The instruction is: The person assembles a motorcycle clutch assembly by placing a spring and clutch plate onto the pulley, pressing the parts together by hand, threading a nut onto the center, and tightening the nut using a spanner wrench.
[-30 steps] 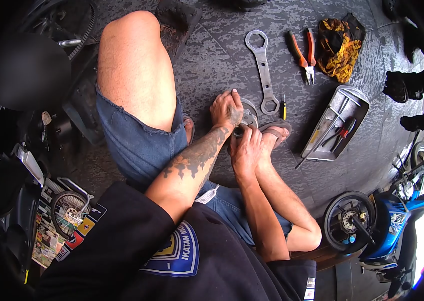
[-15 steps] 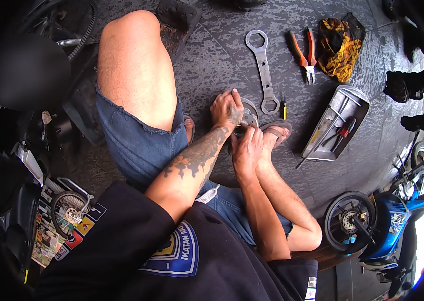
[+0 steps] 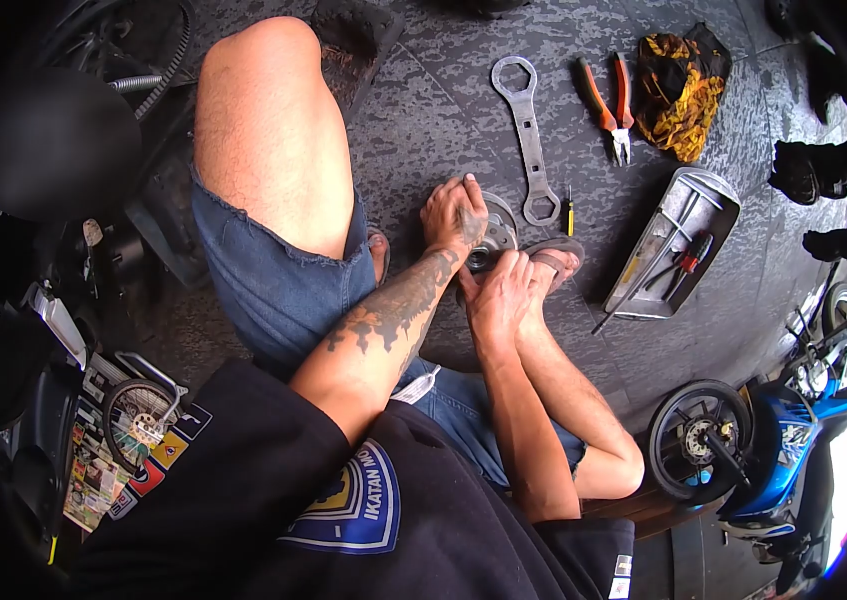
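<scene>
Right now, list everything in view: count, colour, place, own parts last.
Mottled floor: one, dark grey, throughout
Round metal part: one, grey, centre
Flat double-ended metal wrench: one, silver, upper centre
Long-handled pliers: one, orange-silver, upper right
Crumpled cloth: one, black and yellow, upper right
Slim tool: one, yellow and black, near wrench
Rectangular tray: one, grey, right
Mixed tools: several, partly red, inside tray
Motorcycle: one clear, blue-black, lower right
Spoked wheel: one, silver-black, lower left
Edge objects: uncountable, mostly dark, both sides
Shirt: one, black, bottom
Denim shorts: one, blue, middle
Sandals: two, brown, centre
Bare legs: two, middle
Hands: two, left tattooed, at round metal part
</scene>
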Motion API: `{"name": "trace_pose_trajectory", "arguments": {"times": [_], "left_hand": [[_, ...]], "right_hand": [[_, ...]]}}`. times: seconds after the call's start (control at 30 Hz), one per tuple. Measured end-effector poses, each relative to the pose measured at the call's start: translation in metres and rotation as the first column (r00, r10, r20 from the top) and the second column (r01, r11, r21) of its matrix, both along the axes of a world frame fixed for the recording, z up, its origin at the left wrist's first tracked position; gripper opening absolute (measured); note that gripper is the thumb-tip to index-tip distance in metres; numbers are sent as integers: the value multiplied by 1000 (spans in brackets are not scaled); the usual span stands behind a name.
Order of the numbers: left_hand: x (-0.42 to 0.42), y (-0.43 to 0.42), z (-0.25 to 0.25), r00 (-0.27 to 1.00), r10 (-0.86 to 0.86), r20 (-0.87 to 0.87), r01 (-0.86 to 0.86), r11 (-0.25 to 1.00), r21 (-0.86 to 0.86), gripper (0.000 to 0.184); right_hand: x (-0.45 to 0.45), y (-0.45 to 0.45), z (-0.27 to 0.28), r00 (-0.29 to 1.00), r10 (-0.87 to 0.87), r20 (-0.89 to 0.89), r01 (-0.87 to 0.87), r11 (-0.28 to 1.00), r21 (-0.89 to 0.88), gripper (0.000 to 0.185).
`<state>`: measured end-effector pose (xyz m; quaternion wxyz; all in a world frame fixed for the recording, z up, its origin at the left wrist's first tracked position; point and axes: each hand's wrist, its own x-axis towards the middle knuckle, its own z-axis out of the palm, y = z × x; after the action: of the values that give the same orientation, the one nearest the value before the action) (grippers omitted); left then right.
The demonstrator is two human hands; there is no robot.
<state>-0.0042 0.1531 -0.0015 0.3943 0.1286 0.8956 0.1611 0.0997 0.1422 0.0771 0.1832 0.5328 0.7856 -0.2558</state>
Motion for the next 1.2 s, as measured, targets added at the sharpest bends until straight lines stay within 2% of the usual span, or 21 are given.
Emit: {"name": "trace_pose_trajectory", "arguments": {"times": [0.1,0.27,0.47,0.8,0.87,1.2], "left_hand": [[3,0,1,1000,3,-10,-3,1000,7,46],[3,-1,-1,1000,-9,-19,9,1000,11,46],[3,0,-2,999,-9,-51,10,1000,16,46],[3,-2,-4,999,5,-44,-4,1000,16,46],[4,0,-2,999,7,-43,-6,1000,22,46],[2,-2,-2,1000,9,-17,-9,1000,1,46]], "right_hand": [[3,-2,1,1000,-3,-20,3,1000,-8,44],[6,-4,0,985,44,-167,-41,999,18,45],[6,-5,0,992,30,-124,-33,999,-26,43],[8,-3,0,989,8,-150,-9,1000,-6,41],[8,-4,2,996,8,-93,-12,999,-39,40],[5,-6,1,997,14,-82,-14,1000,-1,39]]}}
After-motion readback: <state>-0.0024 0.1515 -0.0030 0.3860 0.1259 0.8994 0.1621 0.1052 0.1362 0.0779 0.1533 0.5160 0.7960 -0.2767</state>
